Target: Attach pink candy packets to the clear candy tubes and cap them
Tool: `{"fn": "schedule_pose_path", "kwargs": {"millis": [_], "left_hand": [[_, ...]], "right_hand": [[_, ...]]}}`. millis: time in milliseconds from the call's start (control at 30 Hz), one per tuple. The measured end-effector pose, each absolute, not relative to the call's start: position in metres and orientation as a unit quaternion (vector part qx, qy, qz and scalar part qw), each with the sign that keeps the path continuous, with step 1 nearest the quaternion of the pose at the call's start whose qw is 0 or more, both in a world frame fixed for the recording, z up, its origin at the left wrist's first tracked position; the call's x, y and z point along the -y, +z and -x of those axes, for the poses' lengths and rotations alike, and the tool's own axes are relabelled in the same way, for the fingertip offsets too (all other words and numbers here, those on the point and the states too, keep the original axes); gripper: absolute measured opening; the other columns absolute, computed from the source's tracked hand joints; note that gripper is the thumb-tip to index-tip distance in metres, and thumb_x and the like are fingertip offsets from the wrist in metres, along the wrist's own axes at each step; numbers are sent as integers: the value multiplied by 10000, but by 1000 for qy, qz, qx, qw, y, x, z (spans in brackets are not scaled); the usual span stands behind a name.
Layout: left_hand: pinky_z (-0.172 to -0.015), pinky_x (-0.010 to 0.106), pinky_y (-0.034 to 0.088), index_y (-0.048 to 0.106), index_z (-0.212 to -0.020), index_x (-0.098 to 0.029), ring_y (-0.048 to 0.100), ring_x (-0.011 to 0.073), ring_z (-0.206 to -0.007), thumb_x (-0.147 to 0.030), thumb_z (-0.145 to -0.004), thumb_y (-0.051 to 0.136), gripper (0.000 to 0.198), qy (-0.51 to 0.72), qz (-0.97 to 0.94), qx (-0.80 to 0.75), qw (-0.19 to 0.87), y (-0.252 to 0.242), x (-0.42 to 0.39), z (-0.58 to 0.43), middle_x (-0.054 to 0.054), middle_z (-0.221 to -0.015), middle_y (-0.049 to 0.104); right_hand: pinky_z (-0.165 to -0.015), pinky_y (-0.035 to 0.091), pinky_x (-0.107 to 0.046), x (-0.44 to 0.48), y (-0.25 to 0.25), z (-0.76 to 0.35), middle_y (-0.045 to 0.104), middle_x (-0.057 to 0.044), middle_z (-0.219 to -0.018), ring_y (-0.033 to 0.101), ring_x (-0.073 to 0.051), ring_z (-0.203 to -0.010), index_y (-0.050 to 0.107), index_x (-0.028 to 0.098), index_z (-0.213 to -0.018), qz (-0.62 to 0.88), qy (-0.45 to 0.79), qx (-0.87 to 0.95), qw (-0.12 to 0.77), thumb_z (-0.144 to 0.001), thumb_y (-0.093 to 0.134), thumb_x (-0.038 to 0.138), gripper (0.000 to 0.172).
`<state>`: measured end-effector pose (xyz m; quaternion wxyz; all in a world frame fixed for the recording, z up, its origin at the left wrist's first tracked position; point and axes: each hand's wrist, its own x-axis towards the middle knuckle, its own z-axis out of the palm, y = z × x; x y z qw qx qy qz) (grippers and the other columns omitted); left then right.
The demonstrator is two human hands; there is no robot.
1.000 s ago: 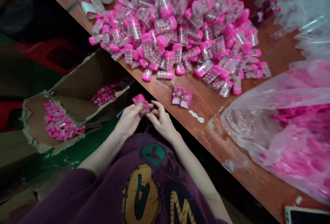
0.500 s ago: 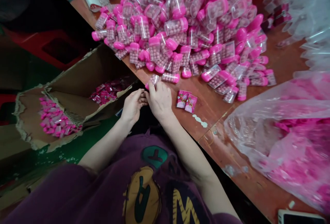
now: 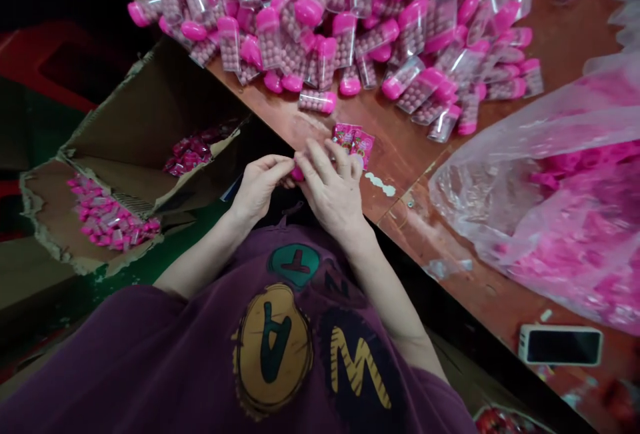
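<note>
Pink item (image 3: 298,174), small, likely light, mostly hidden between the hands; best taken by its edges. Left hand (image 3: 260,187) pinches it, fingers closed; right hand (image 3: 330,191) curves over it, grip unclear. Printed sachets (image 3: 353,144) lie just beyond.

a wooden table (image 3: 565,67) bears heaped pink-capped bottles (image 3: 320,27), two pink sachets (image 3: 349,139), a plastic bag (image 3: 540,201) and a phone (image 3: 560,345).
</note>
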<state>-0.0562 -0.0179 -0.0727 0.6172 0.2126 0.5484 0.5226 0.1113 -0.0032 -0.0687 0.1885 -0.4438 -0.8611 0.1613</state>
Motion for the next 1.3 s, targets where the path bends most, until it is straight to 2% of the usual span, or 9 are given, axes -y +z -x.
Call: {"fn": "schedule_pose_path", "kwargs": {"millis": [133,267,433,533,700,967,1067,1133,1300], "left_hand": [[-654,242,457,785,-747,-156,571,102,-619,-321,-811,839,185,469,-272,-534,649,-71,24,41,14,-670,691],[-652,267,444,786,-754,-171,562,128,-631,-478,-909,762,345,414,-336,-505,679,-68,30,15,30,-694,684],[-867,326,482,812,-881,-225,643,211,-861,-347,-943,727,162,440,-527,-536,492,-68,18,-8,58,-908,761],[-994,380,469,792,-919,-227,639,254,-997,-288,-975,651,164,440,-616,-543,363,-80,3,-13,84,-1014,766],[-1100,464,427,784,-1041,-197,624,304,-1149,-282,-1014,568,234,404,-678,-543,287,-97,-6,-14,139,-1266,763],[-1099,461,420,781,-1016,-201,634,303,-1168,-275,-1013,574,219,387,-686,-542,293,-89,-4,-10,129,-1293,769],[-986,391,487,768,-925,-200,678,249,-1001,-304,-991,631,184,410,-649,-557,316,-84,4,-10,104,-1073,797],[-765,316,513,738,-836,-195,657,178,-725,-376,-992,647,256,397,-584,-582,403,-82,13,-10,60,-827,762],[-409,228,331,704,-798,-166,524,95,-376,-563,-987,641,445,323,-415,-578,624,-88,25,-19,19,-592,681]], "right_hand": [[-1107,444,-560,25,-70,-131,674,-174,-1371,598,-328,-1275,599,207,-1489,467,181,849,167,-1066,546,288,433],[-938,561,-437,45,-83,-156,670,-133,-1193,661,-255,-1069,622,188,-1398,522,268,766,264,-1016,562,260,393],[-837,538,-377,29,-91,-182,671,-54,-944,634,-216,-893,666,221,-983,610,211,681,346,-954,590,187,89],[-852,530,-382,8,-95,-184,689,-90,-990,634,-237,-931,682,199,-1000,621,166,704,303,-964,578,173,113],[-893,491,-421,-14,-105,-173,705,-147,-1108,626,-286,-1009,690,149,-1315,640,105,735,197,-1035,553,251,329],[-840,377,-419,-5,-106,-185,703,-140,-997,586,-290,-972,776,165,-1075,645,44,749,143,-1089,476,286,324],[-806,358,-401,7,-107,-191,714,-127,-967,583,-272,-924,741,173,-969,642,22,754,136,-1093,484,304,314],[-789,347,-386,15,-108,-194,716,-107,-947,588,-259,-907,715,187,-928,640,25,754,144,-1088,510,313,289],[-784,331,-372,34,-112,-199,716,-83,-933,598,-246,-912,698,198,-910,631,56,754,173,-1067,582,355,251]]}}
